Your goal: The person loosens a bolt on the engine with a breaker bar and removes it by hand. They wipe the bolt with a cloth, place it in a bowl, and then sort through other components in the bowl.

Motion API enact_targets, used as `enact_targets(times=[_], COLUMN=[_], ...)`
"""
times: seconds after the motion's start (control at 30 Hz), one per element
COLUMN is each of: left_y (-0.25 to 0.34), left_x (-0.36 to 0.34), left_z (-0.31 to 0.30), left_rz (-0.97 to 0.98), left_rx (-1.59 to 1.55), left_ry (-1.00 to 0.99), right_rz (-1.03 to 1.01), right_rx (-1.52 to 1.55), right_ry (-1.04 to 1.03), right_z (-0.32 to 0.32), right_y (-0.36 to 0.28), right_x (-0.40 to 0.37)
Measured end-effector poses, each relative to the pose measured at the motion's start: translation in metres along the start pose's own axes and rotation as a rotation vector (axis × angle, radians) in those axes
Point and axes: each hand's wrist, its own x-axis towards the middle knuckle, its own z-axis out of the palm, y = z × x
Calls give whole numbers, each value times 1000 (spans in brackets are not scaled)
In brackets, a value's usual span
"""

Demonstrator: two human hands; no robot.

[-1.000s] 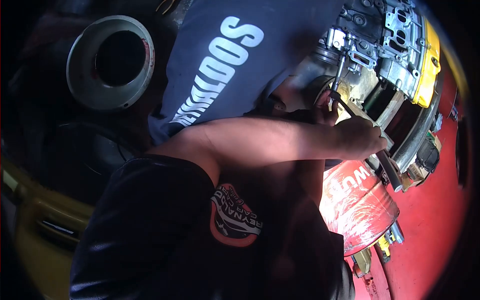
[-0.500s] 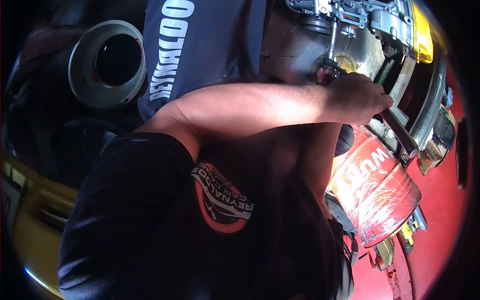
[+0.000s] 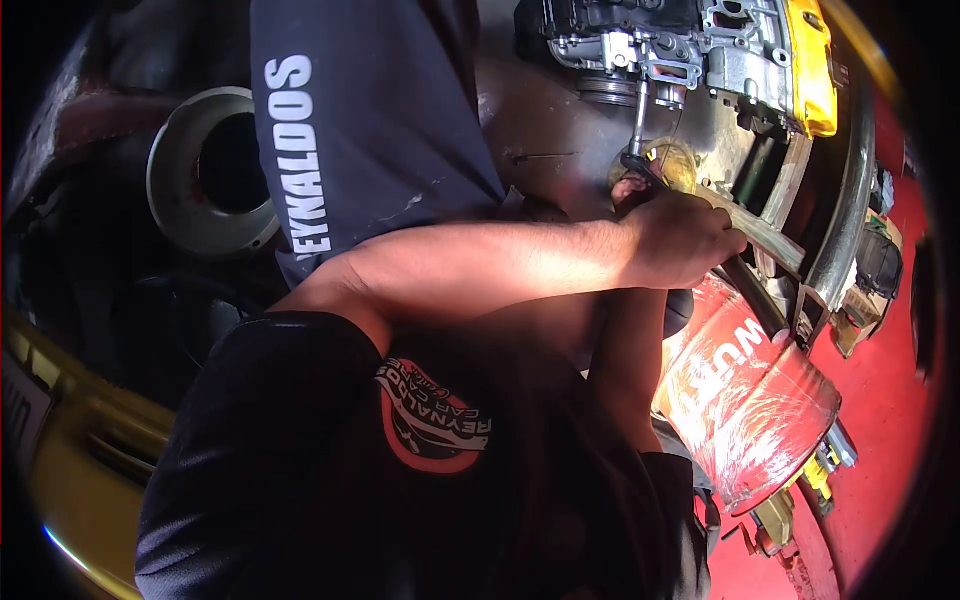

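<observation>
My left hand (image 3: 683, 240) is closed around the dark bar handle (image 3: 757, 297) of a socket wrench, whose far end points down and right. My right hand (image 3: 630, 190) is mostly hidden behind my left forearm; a few fingers show curled at the wrench head. From that head a shiny extension bar (image 3: 640, 118) runs up to the lower side of a silver and black engine (image 3: 745, 60). A ribbed pulley (image 3: 606, 91) sits just left of the extension.
A red drum (image 3: 735, 400) stands below the wrench handle, beside metal rails (image 3: 838, 230). Yellow wrapping (image 3: 812, 75) covers the engine's right end. At left are a round grey container (image 3: 172, 170), dark lettered cloth (image 3: 370, 110) and a yellow car (image 3: 100, 490).
The whole view has shifted, with the engine now lower and further left. My left hand, still on the handle, appears lower and further left too.
</observation>
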Motion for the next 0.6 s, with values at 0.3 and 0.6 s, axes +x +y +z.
enact_targets(times=[0.3, 0.6], left_y=[30, 97], left_x=[40, 10], left_z=[-44, -158], left_rz=[-198, -2], left_rx=[-132, 358], left_ry=[98, 211], right_rz=[11, 75], right_rx=[-50, -202], right_ry=[8, 168], right_z=[9, 45], right_y=[9, 34], right_x=[11, 19])
